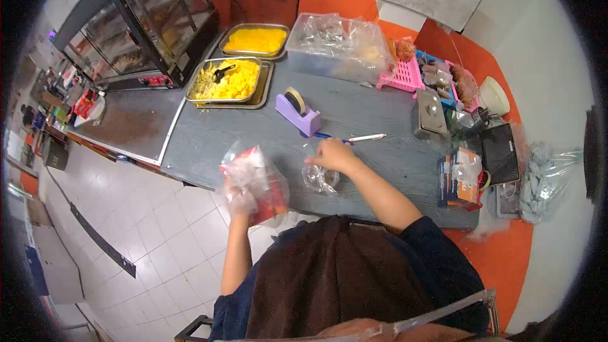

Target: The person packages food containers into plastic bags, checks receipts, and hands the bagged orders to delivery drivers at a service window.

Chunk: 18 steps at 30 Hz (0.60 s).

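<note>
My left hand (239,197) grips a clear plastic bag (269,183) with something red and white in or behind it. It is held past the table's front edge, above the floor, and partly blurred. My right hand (334,155) pinches the top of a small clear plastic pouch (320,180) on the grey table. The pouch's dark contents are hard to make out. Just beyond this hand are a blue pen (326,137), a white pen (368,137) and a purple tape dispenser (299,115) with a roll of tape.
Trays of yellow food (228,80) stand at the back left, one with a black scoop (221,73). Behind is a plastic bin (342,47) of bags. Pink baskets (403,76), a metal container (430,114) and a box (457,177) line the right. A glass display warmer (139,25) stands left.
</note>
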Tool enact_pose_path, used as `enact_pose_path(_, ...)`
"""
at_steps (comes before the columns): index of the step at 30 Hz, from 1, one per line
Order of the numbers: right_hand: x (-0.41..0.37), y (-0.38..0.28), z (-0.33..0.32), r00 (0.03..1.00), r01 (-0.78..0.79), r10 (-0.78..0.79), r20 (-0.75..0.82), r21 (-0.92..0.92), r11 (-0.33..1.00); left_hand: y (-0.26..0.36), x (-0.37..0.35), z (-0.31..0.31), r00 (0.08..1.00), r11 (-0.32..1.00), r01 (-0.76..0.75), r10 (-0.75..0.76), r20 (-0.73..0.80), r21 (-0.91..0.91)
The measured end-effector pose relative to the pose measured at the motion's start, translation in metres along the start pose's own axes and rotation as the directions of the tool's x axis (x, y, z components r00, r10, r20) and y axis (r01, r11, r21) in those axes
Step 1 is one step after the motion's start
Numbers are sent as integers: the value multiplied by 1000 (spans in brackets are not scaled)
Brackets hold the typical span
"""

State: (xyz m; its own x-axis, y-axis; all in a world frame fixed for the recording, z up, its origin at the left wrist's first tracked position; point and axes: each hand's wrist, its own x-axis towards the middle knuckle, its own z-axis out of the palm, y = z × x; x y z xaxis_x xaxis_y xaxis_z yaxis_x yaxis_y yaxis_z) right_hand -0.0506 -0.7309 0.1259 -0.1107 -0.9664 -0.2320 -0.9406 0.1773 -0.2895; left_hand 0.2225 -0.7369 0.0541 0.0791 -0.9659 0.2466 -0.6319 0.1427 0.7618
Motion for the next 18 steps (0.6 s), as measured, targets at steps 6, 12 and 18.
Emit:
enact_pose_path(6,13,6,39,927,233,-18,-375,536,811,16,2,34,947,965,-226,250,204,-135)
enact_pose_path(12,-25,-7,24,728,431,8,-685,468,772,12,5,36,948,971,-176,212,238,-161)
enact_pose_path(18,-31,18,27,965,260,-111,-236,908,328,-10,11,49,913,918,-261,336,232,-300)
